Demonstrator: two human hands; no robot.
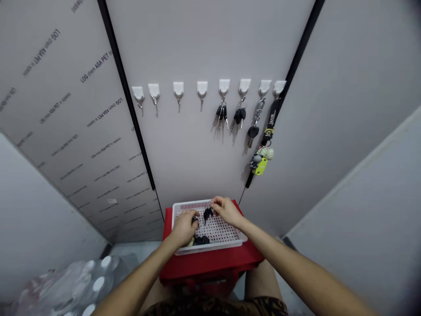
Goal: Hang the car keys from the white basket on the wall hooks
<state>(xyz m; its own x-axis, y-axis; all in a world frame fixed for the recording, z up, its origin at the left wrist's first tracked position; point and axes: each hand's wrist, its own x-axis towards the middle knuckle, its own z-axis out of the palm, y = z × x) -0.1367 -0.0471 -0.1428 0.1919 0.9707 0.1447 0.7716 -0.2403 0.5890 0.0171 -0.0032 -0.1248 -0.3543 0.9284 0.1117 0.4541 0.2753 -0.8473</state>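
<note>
Both my hands are over a white perforated basket [230,240] that sits on a red stool [210,263]. My right hand [225,210] pinches a black key bunch [207,213] and holds it just above the basket floor. My left hand [184,227] is curled down in the basket's left part, fingers on other keys; more dark keys [201,240] lie by its wrist. On the wall above hangs a row of white hooks [178,89]. The right ones carry key bunches [222,115] and a black lanyard [270,123] with a yellow-green tag [261,166]; the left ones are bare.
Grey wall panels with black seams [125,87] rise ahead and to both sides. A shrink-wrapped pack of water bottles [82,285] lies at the lower left. My knees show under the stool.
</note>
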